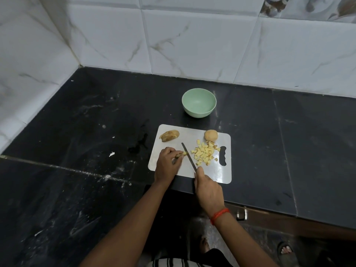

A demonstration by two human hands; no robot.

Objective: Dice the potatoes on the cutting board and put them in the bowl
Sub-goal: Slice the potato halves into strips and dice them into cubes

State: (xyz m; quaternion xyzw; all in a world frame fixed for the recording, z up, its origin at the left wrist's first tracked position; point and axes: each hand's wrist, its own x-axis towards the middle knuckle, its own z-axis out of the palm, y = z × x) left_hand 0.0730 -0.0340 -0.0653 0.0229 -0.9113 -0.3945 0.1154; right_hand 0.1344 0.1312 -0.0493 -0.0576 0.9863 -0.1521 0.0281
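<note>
Two hands are working over the cutting board [192,135], which is lying on the black counter [96,122].

Bowl [199,102]: pale green, sitting upright just beyond the board's far edge and not touching it. Its smooth inside is showing down to the bottom; the diced potato is not yet in it.

Diced potato [205,154]: lying in a loose pile on the board's right half, just beside the handle slot [223,156]. A round potato piece [211,135] is sitting at the board's far right corner, touching the pile. A sliced piece with skin [169,135] is lying at the far left corner.

Left hand [167,164]: fingers are curling and pinching a short potato strip [181,155] on the board's left half; most of the strip is hiding under the fingers.

Right hand [209,191]: wrapping tightly round the handle of the knife [189,158] at the board's near edge, with the handle hiding inside the fist. The blade is running diagonally toward the far left, just right of the strip. I cannot tell whether the edge is touching it.

A red thread [219,215] is circling the right wrist. Nearer than the board, a sandalled foot [287,251] is showing dimly.
</note>
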